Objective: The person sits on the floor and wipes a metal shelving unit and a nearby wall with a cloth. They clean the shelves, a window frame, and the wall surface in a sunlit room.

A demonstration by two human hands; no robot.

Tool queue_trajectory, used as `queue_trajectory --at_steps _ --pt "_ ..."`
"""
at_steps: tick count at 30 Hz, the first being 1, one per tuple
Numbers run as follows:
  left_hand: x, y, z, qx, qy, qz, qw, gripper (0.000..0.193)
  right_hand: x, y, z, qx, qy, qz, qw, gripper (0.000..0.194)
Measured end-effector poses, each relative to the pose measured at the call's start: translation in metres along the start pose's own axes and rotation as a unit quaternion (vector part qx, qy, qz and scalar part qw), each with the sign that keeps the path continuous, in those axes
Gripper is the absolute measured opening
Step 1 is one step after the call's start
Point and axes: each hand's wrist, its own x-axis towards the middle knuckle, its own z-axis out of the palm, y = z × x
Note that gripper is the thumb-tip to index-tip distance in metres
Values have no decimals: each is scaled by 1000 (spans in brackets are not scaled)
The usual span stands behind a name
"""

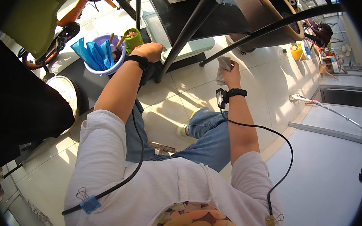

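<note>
In my right hand (232, 75) is a crumpled grey cloth (222, 72), held out over the tiled floor. My left hand (150, 51) reaches forward with its back towards me and its fingers curled. It is beside a green cup (133, 41) and near the metal leg (183, 32) of a black table. What its fingers touch is hidden from me. Left of that wrist stands a purple-and-white bucket (117, 67). Folded blue sheets (96, 55) and wooden handles (121, 41) stick out of it.
Lidded plastic bins (189, 49) lie under the black tabletop (221, 21). A large brown planter (257, 19) stands beyond. A round pale lid (61, 91) and an orange bicycle (72, 13) are at left. A long-handled mop (329, 110) lies right; a person (322, 34) sits far off.
</note>
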Motion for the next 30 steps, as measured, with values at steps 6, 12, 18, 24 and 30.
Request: queue_trajectory --at_steps 6,12,18,24,30 --pt "-6 -9 8 9 -27 114 993 70 35 6 34 52 16 39 998 54" --pt "2 -10 24 24 -2 141 990 77 86 26 74 36 32 -63 997 53" --pt "12 -7 30 -1 -39 140 989 70 110 31 134 -140 -70 -187 970 40" --pt "15 2 19 5 -86 110 990 57 11 -44 162 -131 -52 -207 968 44" --pt "26 -14 41 66 -19 195 978 44 -26 -75 143 -65 -94 -253 961 59"
